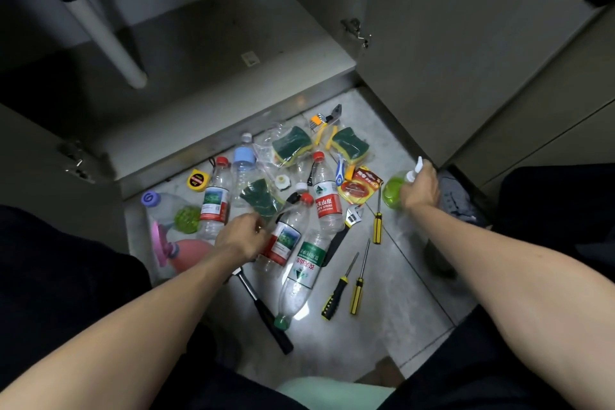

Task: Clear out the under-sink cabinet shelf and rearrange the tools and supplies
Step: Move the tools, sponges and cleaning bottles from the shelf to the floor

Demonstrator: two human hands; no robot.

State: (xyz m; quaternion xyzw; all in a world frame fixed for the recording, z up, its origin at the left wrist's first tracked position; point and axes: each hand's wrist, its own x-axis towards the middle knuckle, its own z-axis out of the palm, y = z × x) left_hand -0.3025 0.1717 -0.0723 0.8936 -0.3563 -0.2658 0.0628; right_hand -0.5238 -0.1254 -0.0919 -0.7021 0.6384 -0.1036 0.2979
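Bare shelf (206, 40) suggests restocking comes next: right hand (420, 188) grips the spray bottle (394, 191), left hand (244, 236) curls onto a floor bottle (288, 236), both needing lifting inside.

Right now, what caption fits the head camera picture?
Right hand grips green spray bottle; left hand reaches among bottles on the floor.

dim cabinet | bright glare on floor tiles (336, 316) | wide-angle bending at edges | hands slightly blurred
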